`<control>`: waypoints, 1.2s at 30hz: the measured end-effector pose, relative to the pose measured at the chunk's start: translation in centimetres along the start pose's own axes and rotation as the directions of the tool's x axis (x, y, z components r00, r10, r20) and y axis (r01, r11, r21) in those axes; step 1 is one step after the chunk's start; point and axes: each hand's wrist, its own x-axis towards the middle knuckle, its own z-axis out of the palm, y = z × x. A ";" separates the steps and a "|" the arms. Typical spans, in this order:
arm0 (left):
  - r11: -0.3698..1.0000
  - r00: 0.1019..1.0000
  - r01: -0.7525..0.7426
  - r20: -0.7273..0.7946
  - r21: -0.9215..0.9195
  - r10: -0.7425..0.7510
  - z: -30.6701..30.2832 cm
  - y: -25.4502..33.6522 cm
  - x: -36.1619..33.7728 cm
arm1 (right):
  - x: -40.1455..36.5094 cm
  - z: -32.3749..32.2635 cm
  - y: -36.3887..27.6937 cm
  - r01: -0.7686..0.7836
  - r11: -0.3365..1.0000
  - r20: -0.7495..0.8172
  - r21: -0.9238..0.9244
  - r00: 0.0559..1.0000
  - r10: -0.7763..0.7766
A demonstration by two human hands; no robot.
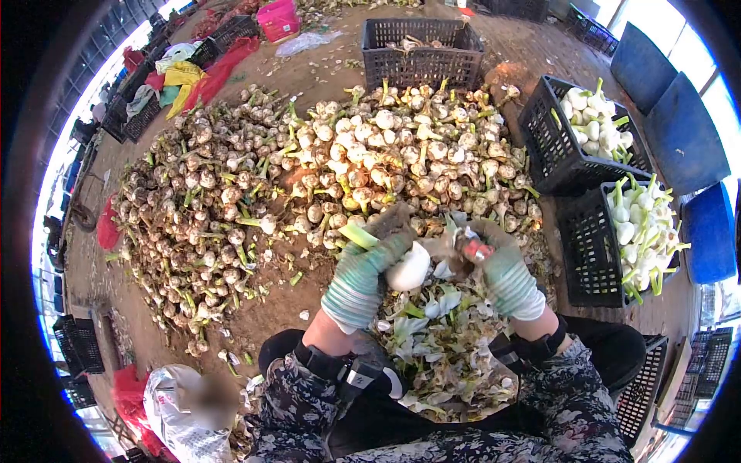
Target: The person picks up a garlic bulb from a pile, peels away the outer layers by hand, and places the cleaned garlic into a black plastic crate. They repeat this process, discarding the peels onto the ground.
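My left hand (369,266), in a striped green-and-white glove with dirty fingertips, is closed around a garlic bulb (409,268). The bulb's smooth white body shows at the right of the fingers, and its cut green stem (358,235) sticks out at the upper left. To the right, my gloved right hand (502,266) is closed on a small tool with a red part (475,249); its kind is hidden by the fingers and blur. Loose garlic skin (443,268) hangs between the hands. Below them lies a heap of peeled skins (444,339).
A wide heap of unpeeled garlic (340,162) spreads ahead and left. Two black crates (590,243) of cleaned white garlic stand at the right. Another black crate (423,65) sits behind the heap, near a pink bucket (278,21). A white sack (181,413) lies at lower left.
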 end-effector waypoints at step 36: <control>0.838 0.989 0.000 -0.123 -0.546 -0.080 -0.4 0.0 1.2 | -2.0 2.7 -2.6 0.379 0.872 0.416 -0.310 0.879 -0.234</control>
